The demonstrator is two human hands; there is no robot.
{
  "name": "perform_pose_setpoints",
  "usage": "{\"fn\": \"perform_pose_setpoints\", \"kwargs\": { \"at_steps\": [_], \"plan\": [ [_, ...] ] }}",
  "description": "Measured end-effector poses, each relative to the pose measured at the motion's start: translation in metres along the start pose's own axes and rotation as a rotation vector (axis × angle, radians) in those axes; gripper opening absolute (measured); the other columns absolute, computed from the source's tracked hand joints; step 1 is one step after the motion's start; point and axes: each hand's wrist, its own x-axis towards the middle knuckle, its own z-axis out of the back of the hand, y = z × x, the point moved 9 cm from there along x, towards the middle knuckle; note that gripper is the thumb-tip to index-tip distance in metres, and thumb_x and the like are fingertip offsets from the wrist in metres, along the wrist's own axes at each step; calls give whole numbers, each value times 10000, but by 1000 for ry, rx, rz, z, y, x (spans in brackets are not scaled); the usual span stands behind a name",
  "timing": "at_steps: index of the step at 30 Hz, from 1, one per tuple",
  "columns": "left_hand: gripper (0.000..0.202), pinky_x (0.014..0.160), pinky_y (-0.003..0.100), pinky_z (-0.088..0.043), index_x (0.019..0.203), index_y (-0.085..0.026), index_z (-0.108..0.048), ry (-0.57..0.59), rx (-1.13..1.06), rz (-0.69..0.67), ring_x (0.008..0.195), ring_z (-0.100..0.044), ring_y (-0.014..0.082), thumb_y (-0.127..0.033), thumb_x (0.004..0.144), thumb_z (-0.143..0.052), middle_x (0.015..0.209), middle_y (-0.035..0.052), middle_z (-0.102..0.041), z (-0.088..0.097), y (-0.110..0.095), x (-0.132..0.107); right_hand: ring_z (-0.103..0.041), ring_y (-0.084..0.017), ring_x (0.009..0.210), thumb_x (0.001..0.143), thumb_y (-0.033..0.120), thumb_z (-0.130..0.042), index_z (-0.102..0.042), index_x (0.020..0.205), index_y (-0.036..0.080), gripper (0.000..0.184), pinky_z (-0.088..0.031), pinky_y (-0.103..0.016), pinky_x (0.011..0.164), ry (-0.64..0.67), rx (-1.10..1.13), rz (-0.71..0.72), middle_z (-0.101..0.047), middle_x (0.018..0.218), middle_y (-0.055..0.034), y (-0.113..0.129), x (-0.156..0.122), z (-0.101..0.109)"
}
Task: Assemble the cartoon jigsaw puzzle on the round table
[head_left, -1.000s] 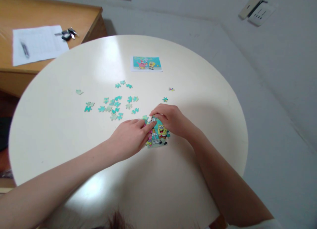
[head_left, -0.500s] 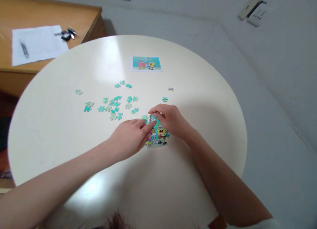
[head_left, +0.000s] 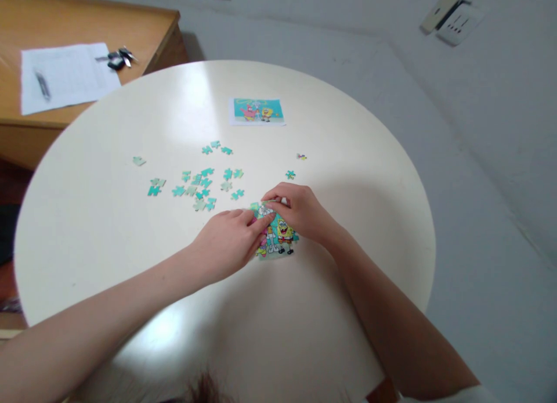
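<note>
A partly joined jigsaw puzzle (head_left: 285,231) with cartoon figures lies on the round table between my hands. My left hand (head_left: 228,234) rests over its left side, index finger stretched out and pressing on the surface, covering part of the pink figure. At the top edge, my right hand (head_left: 300,211) has its thumb and index finger pinched on a puzzle piece (head_left: 263,209) beside the white-and-teal head area; the fingertips partly hide it. Several loose teal and pale puzzle pieces (head_left: 202,182) are scattered left of and beyond the puzzle.
A picture card (head_left: 259,111) showing the same characters lies farther back on the white table (head_left: 348,130). Two small loose pieces, one teal (head_left: 290,175) and one multicoloured (head_left: 301,156), sit beyond my right hand. A wooden desk (head_left: 143,25) holds paper (head_left: 73,78), a pen and keys (head_left: 119,58).
The piece at the puzzle's top edge, tilted between my right fingers before, now lies flatter against the puzzle. My left hand has stayed in place.
</note>
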Motion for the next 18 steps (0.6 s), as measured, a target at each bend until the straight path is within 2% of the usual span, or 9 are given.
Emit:
{"fn": "perform_pose_setpoints", "kwargs": {
  "at_steps": [5, 10, 18],
  "plan": [
    [420, 679, 316, -500, 1328, -156, -526, -5, 12, 0, 789, -643, 214, -281, 960, -368, 823, 87, -646, 1, -1, 0, -590, -133, 733, 777, 89, -561, -679, 739, 162, 144, -437, -265, 725, -31, 7, -56, -688, 777, -32, -4, 2, -2],
    [404, 678, 302, -497, 1306, -169, -547, -19, 9, 1, 776, -639, 201, -293, 959, -383, 818, 78, -645, 1, 0, 1, -566, -123, 711, 776, 99, -550, -649, 716, 164, 133, -421, -248, 693, -26, 38, -42, -673, 755, -22, -2, 1, 0],
    [415, 669, 318, -507, 1326, -170, -541, -24, -11, 10, 784, -652, 219, -299, 953, -411, 821, 79, -651, 0, 1, 0, -510, -97, 650, 762, 100, -535, -660, 738, 160, 140, -389, -225, 627, 75, 127, -6, -662, 757, -11, -2, -1, 3]
  ]
}}
